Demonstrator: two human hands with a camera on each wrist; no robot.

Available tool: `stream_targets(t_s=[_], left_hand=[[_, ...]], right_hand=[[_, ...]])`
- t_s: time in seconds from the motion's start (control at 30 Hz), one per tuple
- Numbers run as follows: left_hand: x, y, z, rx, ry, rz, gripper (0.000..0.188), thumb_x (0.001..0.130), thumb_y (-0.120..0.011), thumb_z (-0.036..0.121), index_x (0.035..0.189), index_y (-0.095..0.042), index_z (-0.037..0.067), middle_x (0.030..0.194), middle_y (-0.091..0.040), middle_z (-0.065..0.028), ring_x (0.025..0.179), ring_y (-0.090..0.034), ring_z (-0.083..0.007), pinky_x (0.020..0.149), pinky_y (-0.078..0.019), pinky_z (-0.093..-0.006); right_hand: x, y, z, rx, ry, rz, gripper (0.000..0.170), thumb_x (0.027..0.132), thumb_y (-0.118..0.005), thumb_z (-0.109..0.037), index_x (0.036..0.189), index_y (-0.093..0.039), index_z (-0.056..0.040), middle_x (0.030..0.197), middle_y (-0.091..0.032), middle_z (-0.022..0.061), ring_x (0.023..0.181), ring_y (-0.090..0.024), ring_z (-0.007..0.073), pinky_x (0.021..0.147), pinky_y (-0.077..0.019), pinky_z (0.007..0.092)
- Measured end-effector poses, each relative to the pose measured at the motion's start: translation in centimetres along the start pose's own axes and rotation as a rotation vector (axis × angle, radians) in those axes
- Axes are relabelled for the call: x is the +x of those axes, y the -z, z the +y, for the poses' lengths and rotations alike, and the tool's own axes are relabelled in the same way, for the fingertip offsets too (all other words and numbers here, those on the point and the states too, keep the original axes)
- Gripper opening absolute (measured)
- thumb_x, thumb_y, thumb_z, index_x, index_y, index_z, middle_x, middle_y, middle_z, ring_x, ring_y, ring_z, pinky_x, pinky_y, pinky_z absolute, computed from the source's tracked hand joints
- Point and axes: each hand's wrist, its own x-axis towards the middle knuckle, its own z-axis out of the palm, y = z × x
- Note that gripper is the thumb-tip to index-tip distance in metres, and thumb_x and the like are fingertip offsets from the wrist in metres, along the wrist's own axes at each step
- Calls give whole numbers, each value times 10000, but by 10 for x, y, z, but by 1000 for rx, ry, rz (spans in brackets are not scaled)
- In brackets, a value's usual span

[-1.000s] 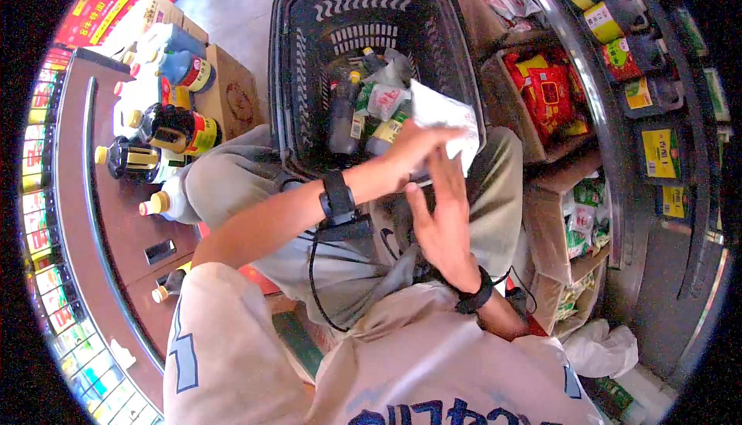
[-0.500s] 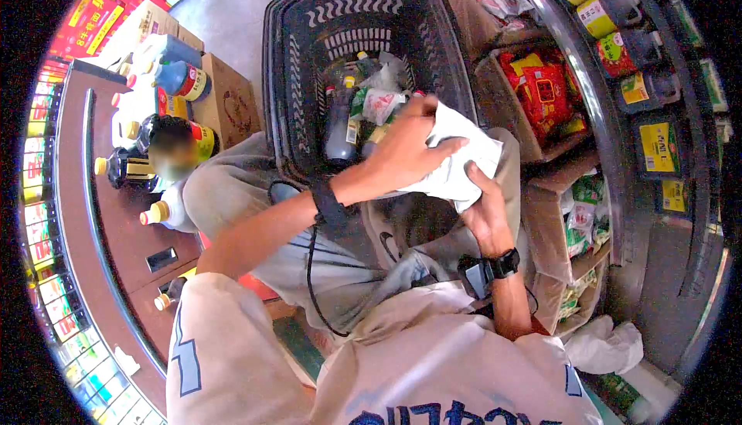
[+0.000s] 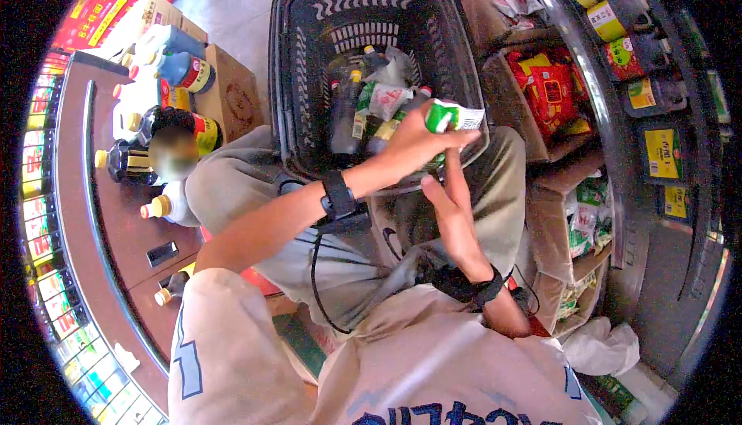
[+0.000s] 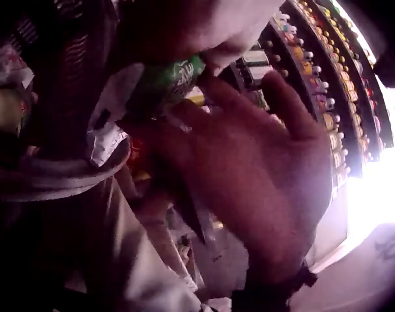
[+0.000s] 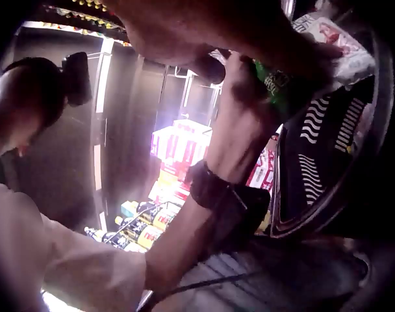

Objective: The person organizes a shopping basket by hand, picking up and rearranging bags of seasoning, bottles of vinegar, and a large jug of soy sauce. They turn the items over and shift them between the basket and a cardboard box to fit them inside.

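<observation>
My left hand (image 3: 413,150) grips a green and white packet (image 3: 464,119) over the near right corner of a black shopping basket (image 3: 287,61). White print on green shows on the packet (image 4: 175,81) in the left wrist view; part of it is hidden behind the fingers. Just below it, my right hand (image 3: 457,228) has fingers extended up toward the packet's underside, thumb apart. Dark bottles (image 3: 345,127) and a clear bag with red print (image 3: 389,100) lie inside the basket.
Large sauce bottles (image 3: 185,133) line a brown shelf on the left, beside a cardboard box (image 3: 232,92). Open cartons of red packets (image 3: 549,96) and green-white packets (image 3: 585,220) stand to the right. A shelf of dark jugs (image 3: 657,96) rises beyond them.
Half a second ago both hands held the packet with its white side up, farther right. Now its green side shows, the left hand holds it near the basket, and the right hand sits lower.
</observation>
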Motion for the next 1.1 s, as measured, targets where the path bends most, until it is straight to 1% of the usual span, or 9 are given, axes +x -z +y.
stream_targets(t_s=[0.3, 0.37, 0.5, 0.63, 0.73, 0.8, 0.9, 0.97, 1.1], left_hand=[[88, 93, -80, -350, 222, 217, 114, 857, -589, 77, 901, -606, -27, 807, -624, -79, 661, -596, -162, 588, -502, -309], [101, 121, -98, -407, 113, 210, 96, 845, -574, 40, 898, -605, -34, 803, -622, -89, 663, -594, -181, 594, -503, -326], [124, 189, -183, 327, -531, 105, 144, 849, -523, 70, 898, -574, -56, 875, -612, -136, 736, -626, -226, 592, -526, -354], [116, 199, -140, 544, -35, -72, 263, 858, -476, 11, 985, -440, -217, 962, -579, -237, 800, -641, -330, 711, -580, -353], [98, 179, -98, 53, 377, 92, 217, 808, -515, -46, 929, -473, -220, 899, -597, -272, 757, -649, -361, 649, -587, -355], [98, 192, -116, 122, 344, 26, 150, 814, -514, -8, 870, -521, -148, 818, -611, -218, 686, -644, -306, 582, -554, -343], [109, 223, -155, 582, -101, -287, 126, 823, -512, 47, 780, -592, -40, 697, -633, -137, 579, -637, -224, 480, -504, -325], [98, 189, -116, 257, 323, -31, 147, 829, -517, 94, 788, -590, -27, 716, -638, -135, 574, -635, -204, 505, -504, -302], [94, 147, -61, 812, 343, -174, 201, 783, -557, 192, 795, -610, -1, 758, -644, -141, 616, -641, -218, 561, -520, -297]], right_hand=[[15, 28, 7, 373, -54, 23, 548, 829, -497, -78, 1351, -349, -4, 1413, -344, 126, 1312, -315, 263, 1086, -229, 396], [8, 39, 11, 317, -60, 43, 513, 822, -492, -66, 1321, -389, -3, 1388, -379, 126, 1291, -346, 257, 1069, -265, 398], [-3, 66, 14, 270, -78, 84, 444, 822, -484, -50, 1262, -449, -2, 1344, -430, 122, 1267, -381, 248, 1045, -307, 397], [-7, 104, 12, 242, -70, 166, 354, 818, -471, -26, 1166, -529, 2, 1266, -506, 125, 1198, -452, 242, 997, -363, 389], [-12, 144, 17, 142, -99, 262, 292, 810, -472, -35, 1080, -577, -4, 1227, -537, 124, 1131, -503, 218, 963, -395, 348], [-14, 177, 26, 86, -136, 303, 290, 802, -473, -36, 1067, -585, -8, 1204, -552, 113, 1099, -519, 202, 945, -403, 331], [-13, 225, 47, -55, -205, 365, 297, 788, -481, -45, 1062, -594, -15, 1146, -580, 87, 1039, -535, 171, 906, -412, 302], [-1, 252, 57, -293, -203, 354, 302, 788, -490, -62, 1069, -594, -21, 1100, -595, 64, 1000, -538, 148, 872, -415, 277], [67, 307, 116, -608, 80, 301, 381, 877, -506, -184, 1229, -489, -39, 1234, -517, 143, 1088, -519, 264, 935, -404, 342]])
